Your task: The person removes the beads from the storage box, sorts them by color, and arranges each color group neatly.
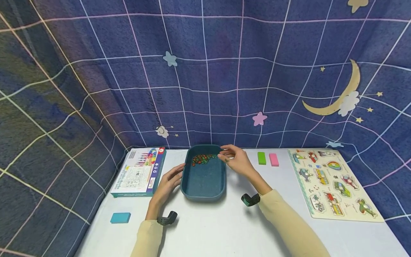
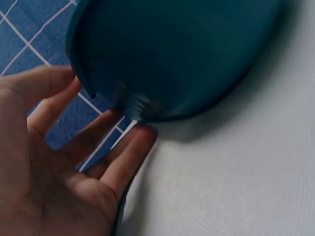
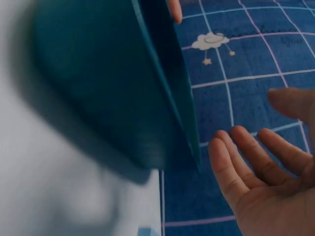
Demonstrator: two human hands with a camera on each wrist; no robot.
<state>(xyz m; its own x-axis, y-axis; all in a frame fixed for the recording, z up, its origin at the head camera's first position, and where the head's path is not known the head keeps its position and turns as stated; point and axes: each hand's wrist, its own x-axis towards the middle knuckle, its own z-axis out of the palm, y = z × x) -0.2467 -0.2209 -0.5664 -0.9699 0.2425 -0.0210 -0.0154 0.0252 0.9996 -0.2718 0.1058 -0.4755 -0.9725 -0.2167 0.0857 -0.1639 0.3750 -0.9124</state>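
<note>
Head view: a teal tray [image 1: 203, 182] sits mid-table, beads [image 1: 204, 159] heaped at its far end. The left hand [image 1: 169, 182] touches its left wall, fingers straight; the right hand [image 1: 236, 160] hovers at its far right rim, fingers relaxed.

Left wrist view: open fingers [image 2: 129, 153] meet the tray's wall.

Right wrist view: the right hand's palm is spread just beside the rim, apart from it.

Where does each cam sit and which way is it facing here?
Head: sits high, faces forward and down over the white table; shows both forearms, left hand and right hand either side of the teal tray.
Left wrist: sits at the left wrist, faces along the palm; shows left hand fingers touching the tray's outer wall.
Right wrist: sits at the right wrist, faces past the open palm toward the tray's side and blue backdrop.
Shared: all three show the tray.
</note>
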